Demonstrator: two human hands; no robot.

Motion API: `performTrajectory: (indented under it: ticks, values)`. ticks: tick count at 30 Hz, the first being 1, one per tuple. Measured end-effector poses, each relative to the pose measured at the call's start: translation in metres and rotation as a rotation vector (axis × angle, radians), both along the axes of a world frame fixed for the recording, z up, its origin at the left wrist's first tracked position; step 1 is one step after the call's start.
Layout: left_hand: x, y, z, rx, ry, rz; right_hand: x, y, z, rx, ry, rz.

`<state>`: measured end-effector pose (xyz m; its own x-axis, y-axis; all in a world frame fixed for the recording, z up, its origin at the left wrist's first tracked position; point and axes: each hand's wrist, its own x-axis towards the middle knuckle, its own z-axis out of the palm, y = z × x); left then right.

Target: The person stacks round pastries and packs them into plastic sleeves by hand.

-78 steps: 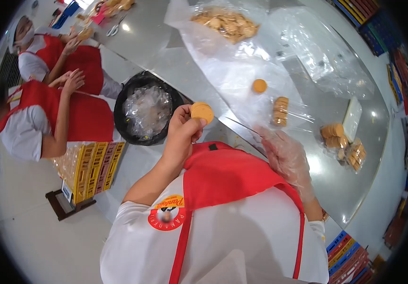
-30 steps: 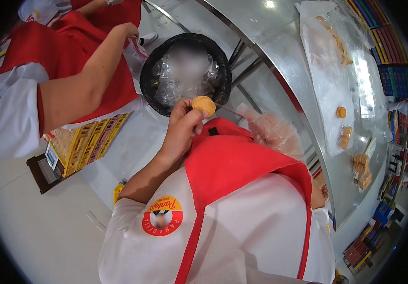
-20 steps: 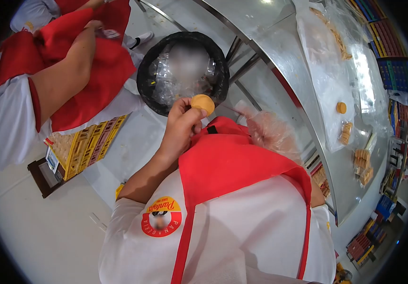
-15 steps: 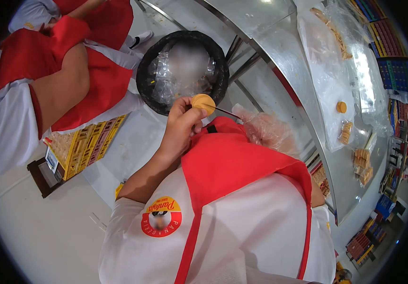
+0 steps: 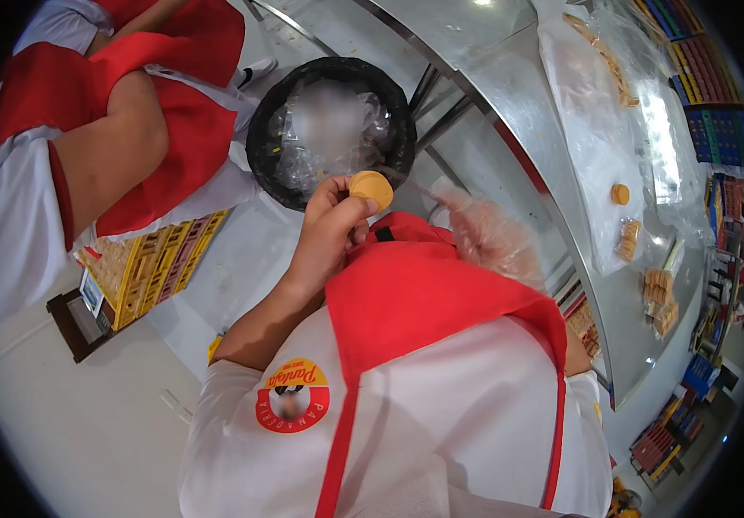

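Head view: left hand bare, grip pinching round tan biscuits between thumb and fingers, held up by the near rim of a black-lined bin containing crumpled clear plastic. Right hand in a clear plastic glove, near the biscuits; a thin tool, motion-blurred, extends from it towards them. Cannot tell how tightly that grip closes. On the metal worktop, to the right: plastic sheet with a small biscuit stack; beside it, a wrapped row.
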<state>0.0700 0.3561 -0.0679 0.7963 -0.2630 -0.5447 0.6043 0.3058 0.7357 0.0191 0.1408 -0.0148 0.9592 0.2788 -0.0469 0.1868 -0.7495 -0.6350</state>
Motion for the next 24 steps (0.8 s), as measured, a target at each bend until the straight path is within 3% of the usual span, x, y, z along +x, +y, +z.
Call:
performTrajectory:
  ticks: [4,8,11,14,16,18,21,24]
  values:
    - [0.000,0.000,0.001,-0.024,0.009,-0.022,-0.001,0.000,0.001,-0.001,-0.002,-0.010]
    - [0.000,0.001,0.008,-0.090,0.051,-0.046,0.005,-0.009,-0.011,-0.056,-0.128,-0.291]
    - [0.000,0.001,0.017,-0.186,0.016,-0.059,0.003,-0.017,-0.026,0.126,-0.218,-0.410]
    - [0.002,-0.001,0.020,-0.181,-0.037,-0.056,-0.002,-0.019,-0.031,0.104,-0.259,-0.361]
    - [0.004,-0.008,0.022,-0.150,-0.058,-0.037,-0.016,-0.018,-0.025,0.382,-0.057,-0.291]
    - [0.007,-0.016,0.021,-0.128,-0.060,-0.045,-0.020,-0.018,-0.021,0.402,0.026,-0.188]
    - [0.011,-0.029,0.015,-0.107,-0.058,-0.105,-0.017,-0.025,-0.025,0.176,-0.017,-0.085]
    - [0.010,-0.042,0.019,-0.078,-0.050,-0.158,-0.025,-0.036,-0.032,0.188,-0.115,-0.241]
